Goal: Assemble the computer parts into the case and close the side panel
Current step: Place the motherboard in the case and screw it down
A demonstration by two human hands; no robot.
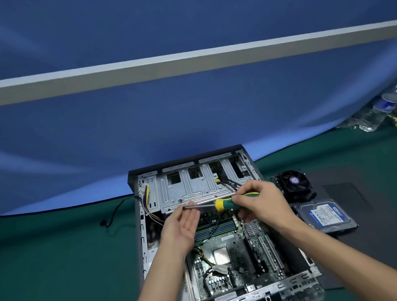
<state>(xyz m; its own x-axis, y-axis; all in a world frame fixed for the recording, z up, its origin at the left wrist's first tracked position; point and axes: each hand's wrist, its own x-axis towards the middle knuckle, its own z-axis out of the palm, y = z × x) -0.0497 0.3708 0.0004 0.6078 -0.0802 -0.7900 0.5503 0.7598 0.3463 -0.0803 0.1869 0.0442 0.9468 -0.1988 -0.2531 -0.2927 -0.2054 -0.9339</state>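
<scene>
An open computer case [138, 225] lies flat on the green table, its motherboard [233, 253] exposed and a metal drive cage [190, 188] at the far end. My right hand [260, 204] grips the green and yellow handle of a screwdriver [222, 204], held level over the case. My left hand [181, 224] is palm up, and its fingertips touch the metal shaft near the tip. A hard drive [324, 214] and a black cooler fan [293, 183] lie on the table right of the case.
A dark side panel [367, 220] lies under and beyond the hard drive on the right. Plastic water bottles [382, 109] stand at the far right. A blue cloth backdrop [167, 119] rises behind the case. A black cable [112, 215] trails left of it.
</scene>
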